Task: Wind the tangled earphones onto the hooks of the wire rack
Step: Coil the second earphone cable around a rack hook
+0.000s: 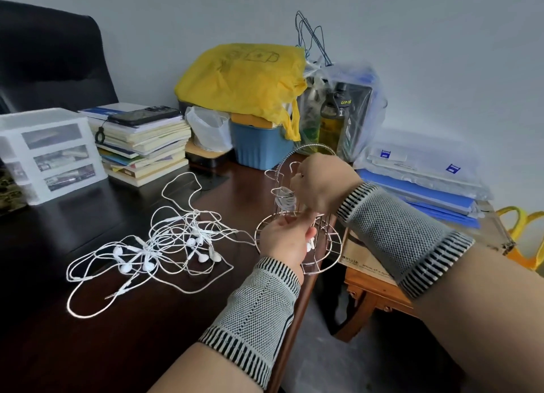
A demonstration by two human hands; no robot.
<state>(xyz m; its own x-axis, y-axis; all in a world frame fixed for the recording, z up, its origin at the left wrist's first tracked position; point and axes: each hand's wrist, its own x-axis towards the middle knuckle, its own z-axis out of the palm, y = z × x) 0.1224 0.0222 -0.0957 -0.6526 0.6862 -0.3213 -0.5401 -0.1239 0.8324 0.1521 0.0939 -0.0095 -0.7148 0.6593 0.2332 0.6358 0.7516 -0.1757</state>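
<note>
A tangle of white earphones lies on the dark wooden desk, its cords looping out to the left and back. The silver wire rack stands at the desk's right edge, with a round base, hooks and an arched handle. White cord is wound on one of its middle hooks. My left hand holds earbuds and cord at the rack's base; a strand runs from it to the tangle. My right hand is curled at the upper hooks and seems to pinch the cord; its fingertips are hidden.
A stack of books with a phone on top and a white drawer unit stand at the back left. A blue bin under a yellow bag sits behind the rack. Blue folders lie right, beyond a gap to a lower table.
</note>
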